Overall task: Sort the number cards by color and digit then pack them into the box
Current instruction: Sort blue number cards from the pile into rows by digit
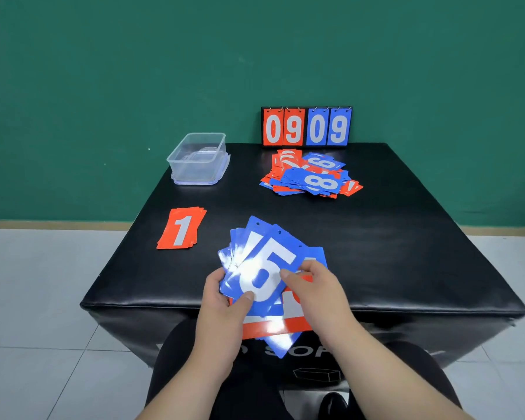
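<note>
At the near edge of the table (pixel 376 237): left hand (pixel 225 301) grips a fan of cards (pixel 267 268), blue 6 on top, its long axis tilted up and to the right; right hand (pixel 315 286) pinches the fan's right side. The red pile (pixel 181 228) lies nearer the left hand, with the box (pixel 199 159) beyond it.

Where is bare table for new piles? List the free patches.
Bare table: the right half, in front of the heap; the middle strip between box, red 1 pile and heap; the front left corner. Crowded: back right, heap by scoreboard; front centre, where left hand and right hand hold the fan.
</note>
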